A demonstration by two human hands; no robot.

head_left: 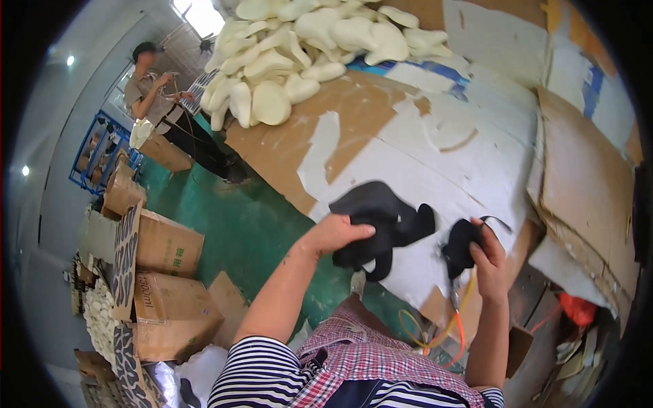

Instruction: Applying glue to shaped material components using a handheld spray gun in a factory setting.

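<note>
My left hand (338, 233) is curled shut on a soft, floppy black piece of fabric (381, 224). I hold it by its near edge, and the rest of it lies on the big worktable covered in torn brown cardboard and white paper (435, 170).

My right hand (491, 262) is just to the right of that black piece, not touching it. Its fingers are wrapped tight around a small black hand tool (462, 246). A yellow and orange hose (449, 323) hangs down from the tool, past the near edge of the table.

At the far end of the table sits a big heap of cream-white foam pads (299, 47). To the left of the table, on the green floor (238, 224), stand brown cardboard boxes (166, 272). Farther off on that side, another person (160, 102) stands by a blue rack (95, 156).
</note>
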